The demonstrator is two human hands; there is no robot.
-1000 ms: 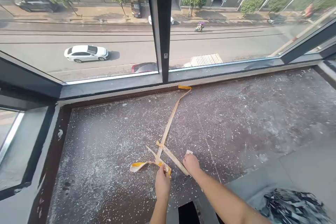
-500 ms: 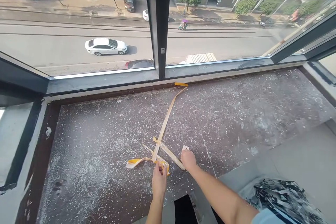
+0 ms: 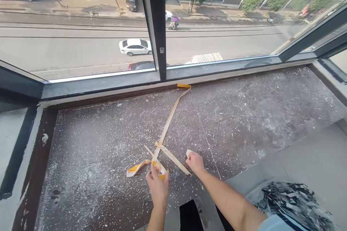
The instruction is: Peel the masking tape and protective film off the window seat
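Note:
A long strip of yellow-and-white masking tape (image 3: 171,115) lies across the speckled brown sill, with shorter ends crossing it. My left hand (image 3: 158,187) is closed on the crumpled near end of this tape. A twisted yellow end sticks out to the left of the fingers. My right hand (image 3: 195,162) is shut on a small pale flat piece (image 3: 189,152), only its corner showing beyond the fingers; I cannot tell its kind. Just left of and below my right hand, one tape end rests on the sill.
The wide sill (image 3: 230,115) is dusted with white flecks. Dark window frames (image 3: 159,43) border it at the back and sides. A street with a white car (image 3: 135,47) shows through the glass. A crumpled dark-and-white plastic bundle (image 3: 290,202) lies at the lower right.
My left hand has shifted slightly left and turned, still gripping the tape. My right hand has stayed nearly in place, with the pale piece now tilted. Outside, the white car has moved right.

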